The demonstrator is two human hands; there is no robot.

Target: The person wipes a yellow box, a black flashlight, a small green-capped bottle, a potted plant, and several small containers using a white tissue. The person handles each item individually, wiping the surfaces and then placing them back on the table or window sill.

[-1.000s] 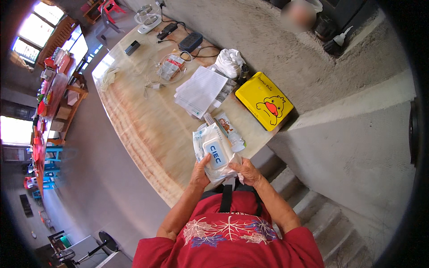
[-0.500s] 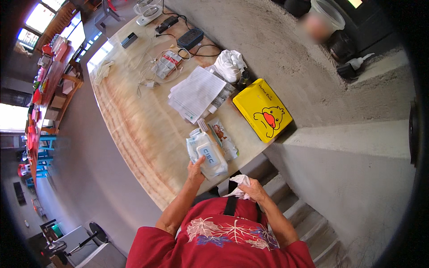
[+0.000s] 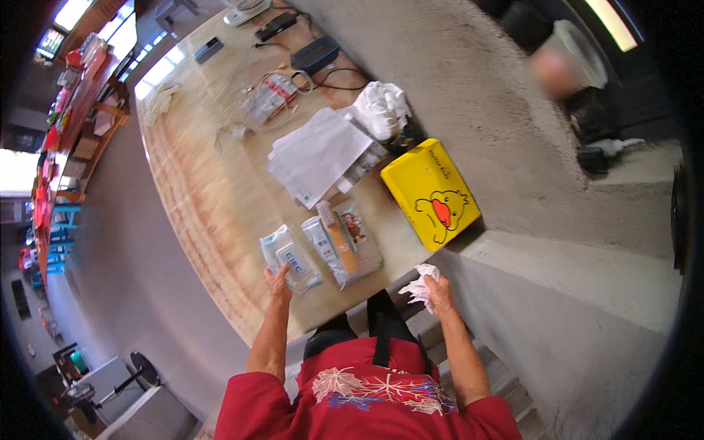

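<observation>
My left hand (image 3: 279,283) is closed on the near edge of a white and pale blue wet wipes pack (image 3: 292,258), thumb on top, at the near side of the table. In my right hand (image 3: 441,296) a crumpled white wipe (image 3: 421,287) is bunched between the fingers, just off the table's front edge. To the right of the pack lies a brush (image 3: 339,239) with a flat tan handle. It rests on plastic packets, one of them bearing a monkey picture (image 3: 355,224).
A yellow box with a duck drawing (image 3: 433,194) stands at the table's right edge. Paper sheets (image 3: 312,158), a bundled white cloth (image 3: 383,110), tangled cables and a dark blue case (image 3: 315,55) lie farther back. A rough grey wall (image 3: 469,95) borders the right side.
My left hand has carried the wipes pack left, away from the brush, uncovering another packet beneath the brush. My right hand has moved right and outward from my body with the wipe.
</observation>
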